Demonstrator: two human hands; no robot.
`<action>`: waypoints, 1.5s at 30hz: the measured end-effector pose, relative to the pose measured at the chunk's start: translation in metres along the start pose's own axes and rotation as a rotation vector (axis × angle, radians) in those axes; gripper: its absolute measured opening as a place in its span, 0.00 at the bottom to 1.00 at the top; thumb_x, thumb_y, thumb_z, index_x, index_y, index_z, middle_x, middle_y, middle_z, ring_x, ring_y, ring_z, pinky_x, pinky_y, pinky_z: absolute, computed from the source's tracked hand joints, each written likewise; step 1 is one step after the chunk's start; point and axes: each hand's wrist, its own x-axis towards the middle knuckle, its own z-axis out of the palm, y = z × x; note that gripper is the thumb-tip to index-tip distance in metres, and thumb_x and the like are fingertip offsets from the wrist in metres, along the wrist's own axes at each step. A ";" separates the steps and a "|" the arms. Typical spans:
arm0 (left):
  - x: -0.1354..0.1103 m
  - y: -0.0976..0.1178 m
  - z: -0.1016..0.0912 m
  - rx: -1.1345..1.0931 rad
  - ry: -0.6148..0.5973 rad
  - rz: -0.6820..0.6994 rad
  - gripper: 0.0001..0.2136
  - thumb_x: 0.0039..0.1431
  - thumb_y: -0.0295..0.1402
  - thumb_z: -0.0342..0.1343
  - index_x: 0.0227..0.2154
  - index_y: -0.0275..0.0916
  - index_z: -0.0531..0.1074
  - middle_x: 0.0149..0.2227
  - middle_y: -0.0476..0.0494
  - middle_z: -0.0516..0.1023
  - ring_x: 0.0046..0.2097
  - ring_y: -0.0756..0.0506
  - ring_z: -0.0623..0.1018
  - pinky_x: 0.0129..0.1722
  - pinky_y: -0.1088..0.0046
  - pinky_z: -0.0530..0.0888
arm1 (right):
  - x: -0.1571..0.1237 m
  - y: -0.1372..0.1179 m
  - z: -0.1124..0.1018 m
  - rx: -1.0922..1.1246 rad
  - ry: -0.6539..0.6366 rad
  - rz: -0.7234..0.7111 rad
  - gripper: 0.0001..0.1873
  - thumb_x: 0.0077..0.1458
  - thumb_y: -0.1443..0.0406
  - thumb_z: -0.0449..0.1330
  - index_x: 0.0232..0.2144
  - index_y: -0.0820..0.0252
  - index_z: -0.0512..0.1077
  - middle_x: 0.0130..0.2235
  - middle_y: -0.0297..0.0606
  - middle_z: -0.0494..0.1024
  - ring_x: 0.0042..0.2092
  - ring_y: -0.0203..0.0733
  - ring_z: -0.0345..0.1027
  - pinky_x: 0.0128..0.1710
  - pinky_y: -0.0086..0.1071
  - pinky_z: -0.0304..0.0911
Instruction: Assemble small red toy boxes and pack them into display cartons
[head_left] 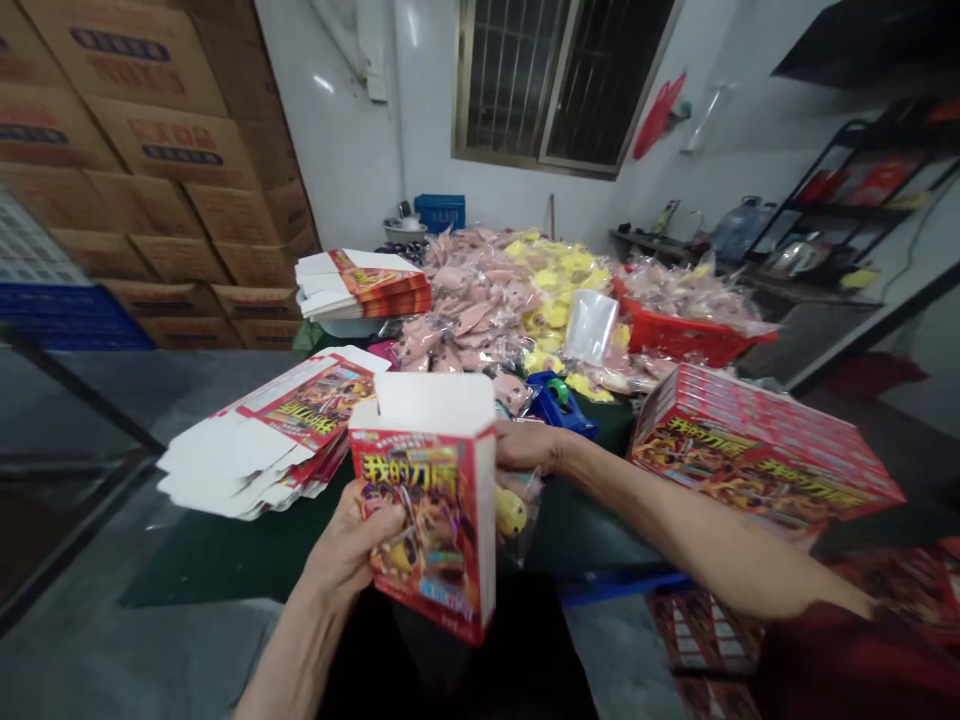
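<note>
- Left hand point(346, 548): fingers curled firmly round a red printed cardboard carton point(424, 510), low on its side.
- Right hand point(527, 446): fingers hidden behind carton's edge; grip unclear.
- Carton upright between hands, white top open, above dark green tabletop point(225, 560).
- Flattened red-and-white carton stack point(247, 440) just left.

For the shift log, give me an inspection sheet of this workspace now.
surface: dark green table top, heavily loaded.
job's things: a red printed carton, erected, top flaps open; flat carton blanks stacked to the left; a stack of printed cartons to the right.
clutter: heap of pink and yellow bagged items, red basket, blue dispenser, clear bag with a yellow item.
hands: left hand grips the carton; right hand touches its far side, fingers hidden.
cables: nothing seen.
surroundings: stacked cardboard boxes, barred window, black shelving.
</note>
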 end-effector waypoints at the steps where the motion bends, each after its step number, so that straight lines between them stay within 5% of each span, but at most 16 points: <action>1: 0.000 0.000 0.000 -0.033 0.027 0.039 0.25 0.27 0.38 0.72 0.34 0.36 0.75 0.28 0.40 0.81 0.31 0.35 0.81 0.34 0.59 0.79 | -0.004 0.001 0.003 0.085 -0.042 0.046 0.16 0.44 0.56 0.63 0.29 0.64 0.75 0.23 0.34 0.75 0.25 0.36 0.68 0.24 0.29 0.64; 5: -0.003 -0.009 0.003 -0.213 0.148 0.161 0.20 0.31 0.39 0.71 0.30 0.38 0.76 0.26 0.46 0.81 0.24 0.45 0.80 0.30 0.69 0.80 | -0.029 0.006 0.018 0.467 -0.078 0.145 0.31 0.48 0.46 0.57 0.49 0.58 0.67 0.41 0.43 0.77 0.39 0.42 0.72 0.37 0.37 0.67; 10: -0.010 -0.016 0.012 -0.138 0.034 0.139 0.19 0.29 0.37 0.71 0.28 0.35 0.77 0.27 0.43 0.81 0.26 0.43 0.80 0.31 0.66 0.80 | -0.048 0.019 0.039 0.532 0.263 0.151 0.26 0.39 0.56 0.68 0.41 0.60 0.72 0.37 0.41 0.78 0.34 0.42 0.72 0.34 0.34 0.68; 13: -0.015 -0.009 0.009 0.021 0.081 0.210 0.17 0.30 0.34 0.71 0.27 0.34 0.77 0.27 0.41 0.81 0.27 0.42 0.80 0.29 0.68 0.79 | -0.057 0.012 0.011 0.457 0.496 0.116 0.22 0.36 0.60 0.69 0.36 0.60 0.73 0.36 0.39 0.78 0.32 0.41 0.72 0.30 0.33 0.69; 18: -0.020 0.003 0.005 0.316 0.098 0.190 0.14 0.35 0.30 0.69 0.29 0.34 0.78 0.29 0.40 0.82 0.27 0.43 0.80 0.28 0.71 0.78 | -0.083 -0.028 -0.037 0.202 0.821 -0.295 0.15 0.43 0.61 0.66 0.36 0.54 0.72 0.38 0.37 0.77 0.35 0.41 0.73 0.33 0.34 0.70; 22: -0.025 0.003 0.012 0.391 -0.161 0.029 0.13 0.39 0.31 0.67 0.32 0.35 0.78 0.32 0.39 0.82 0.30 0.41 0.81 0.31 0.68 0.78 | -0.096 -0.051 -0.012 -0.232 0.700 -0.511 0.09 0.48 0.68 0.64 0.35 0.52 0.74 0.38 0.35 0.77 0.39 0.39 0.72 0.39 0.33 0.69; 26: -0.029 0.005 0.012 0.363 -0.272 -0.036 0.13 0.43 0.31 0.65 0.35 0.35 0.77 0.35 0.39 0.82 0.33 0.40 0.81 0.34 0.66 0.77 | -0.097 -0.055 0.006 -0.547 0.549 -0.495 0.14 0.52 0.71 0.60 0.40 0.50 0.73 0.39 0.32 0.78 0.38 0.36 0.73 0.38 0.28 0.70; 33: -0.028 0.005 0.007 0.416 -0.259 -0.093 0.15 0.42 0.32 0.66 0.36 0.34 0.75 0.35 0.40 0.81 0.34 0.42 0.80 0.35 0.67 0.77 | -0.090 -0.062 -0.010 -0.665 0.412 -0.440 0.12 0.54 0.70 0.58 0.41 0.53 0.72 0.40 0.33 0.78 0.42 0.37 0.72 0.42 0.30 0.69; 39: -0.027 0.005 0.004 0.273 -0.437 -0.165 0.14 0.44 0.31 0.65 0.36 0.34 0.76 0.32 0.41 0.81 0.31 0.45 0.80 0.33 0.70 0.76 | -0.090 -0.069 0.004 -0.769 0.265 -0.561 0.14 0.55 0.73 0.56 0.42 0.54 0.71 0.38 0.32 0.78 0.38 0.33 0.72 0.39 0.26 0.68; 43: -0.025 0.003 0.002 0.299 -0.414 -0.158 0.16 0.44 0.31 0.65 0.38 0.34 0.75 0.33 0.42 0.81 0.33 0.43 0.80 0.35 0.68 0.76 | -0.091 -0.076 -0.004 -0.762 0.170 -0.456 0.13 0.55 0.72 0.56 0.42 0.56 0.71 0.40 0.34 0.77 0.40 0.32 0.72 0.40 0.25 0.67; 45: -0.025 0.003 0.002 0.396 -0.415 -0.142 0.16 0.42 0.31 0.66 0.37 0.34 0.75 0.35 0.41 0.81 0.36 0.41 0.80 0.37 0.66 0.76 | -0.088 -0.079 -0.013 -0.719 0.022 -0.330 0.13 0.55 0.72 0.55 0.42 0.55 0.71 0.41 0.33 0.77 0.40 0.33 0.72 0.39 0.25 0.68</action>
